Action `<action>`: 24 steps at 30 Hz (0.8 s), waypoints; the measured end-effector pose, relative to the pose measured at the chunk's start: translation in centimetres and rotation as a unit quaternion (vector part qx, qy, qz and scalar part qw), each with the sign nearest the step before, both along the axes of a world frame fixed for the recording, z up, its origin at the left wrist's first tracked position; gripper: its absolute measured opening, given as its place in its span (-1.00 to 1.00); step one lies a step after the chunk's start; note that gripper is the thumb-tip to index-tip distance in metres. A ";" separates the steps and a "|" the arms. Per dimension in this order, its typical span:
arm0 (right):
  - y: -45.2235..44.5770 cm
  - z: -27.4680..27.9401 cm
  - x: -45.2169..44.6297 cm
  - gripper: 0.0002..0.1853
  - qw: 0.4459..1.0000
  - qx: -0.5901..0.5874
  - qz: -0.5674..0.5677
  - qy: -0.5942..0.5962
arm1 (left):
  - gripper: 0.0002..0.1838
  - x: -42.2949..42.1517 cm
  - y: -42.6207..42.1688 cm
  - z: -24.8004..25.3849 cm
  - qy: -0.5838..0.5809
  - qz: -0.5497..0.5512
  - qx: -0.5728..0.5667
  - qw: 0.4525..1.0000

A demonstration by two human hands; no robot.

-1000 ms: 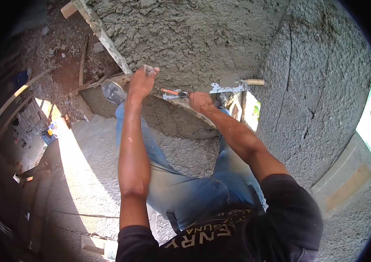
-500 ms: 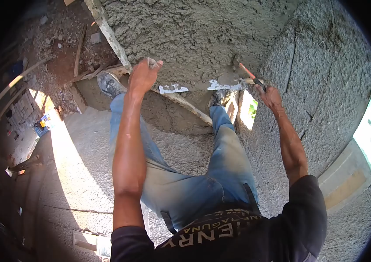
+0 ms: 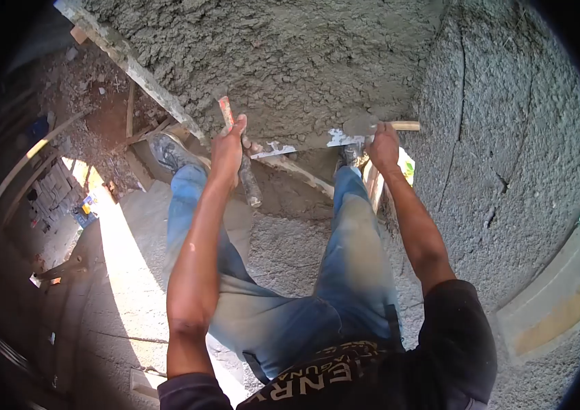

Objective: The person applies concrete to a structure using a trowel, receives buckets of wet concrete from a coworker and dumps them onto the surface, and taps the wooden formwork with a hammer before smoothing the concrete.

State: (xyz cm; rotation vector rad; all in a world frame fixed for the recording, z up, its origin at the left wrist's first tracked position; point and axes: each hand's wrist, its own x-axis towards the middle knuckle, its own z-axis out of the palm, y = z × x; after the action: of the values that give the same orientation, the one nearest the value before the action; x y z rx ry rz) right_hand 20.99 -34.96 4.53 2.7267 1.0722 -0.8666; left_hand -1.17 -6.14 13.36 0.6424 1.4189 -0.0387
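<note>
My left hand [image 3: 225, 156] is closed around an orange-shafted tool [image 3: 225, 109], whose grey end points up against rough wet mortar [image 3: 290, 65]. A mortar-coated, rod-like piece [image 3: 251, 186] shows just below that hand; whether it belongs to the tool is unclear. To the right, my right hand [image 3: 384, 147] has its fingers closed at a light wooden stick [image 3: 406, 126], beside a grey mortar-smeared patch [image 3: 360, 125]. Between the hands, pale strips [image 3: 274, 151] run along the mortar's lower edge.
A long, mortar-stained board [image 3: 146, 78] borders the mortar at upper left. My shoes [image 3: 167, 152] stand by a sloping wooden strip [image 3: 300, 174]. Rough grey wall [image 3: 488, 150] rises at right. Rubble and wood pieces [image 3: 47, 188] lie at far left.
The orange-shafted tool has passed from my right hand to my left. My right hand first swung right with it, then came back to the stick. My left hand has lowered slightly.
</note>
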 end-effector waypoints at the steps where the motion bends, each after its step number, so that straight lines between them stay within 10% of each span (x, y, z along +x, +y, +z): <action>1: -2.8 -3.0 2.0 -0.46 0.986 -0.071 0.088 -0.123 | -0.66 -0.4 0.8 0.2 0.004 0.004 0.006 1.000; 10: -8.7 -9.6 7.3 -0.63 0.928 -0.232 0.256 0.140 | -0.73 -2.4 5.1 2.2 0.021 0.038 0.096 0.994; 13: -8.4 -3.9 3.3 -0.43 0.952 -0.159 0.060 0.256 | -0.75 -3.3 5.2 1.9 0.023 0.041 0.105 0.993; 24: 18.7 -1.9 1.5 -0.63 0.920 0.023 0.382 0.085 | -0.63 -3.9 7.1 4.4 0.086 -0.016 0.282 0.955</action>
State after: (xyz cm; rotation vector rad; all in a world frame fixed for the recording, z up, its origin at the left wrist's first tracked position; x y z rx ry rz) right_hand 22.44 -16.30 2.58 1.9624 1.9931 -0.9224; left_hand -5.04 0.97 17.75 1.1551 1.5971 0.3033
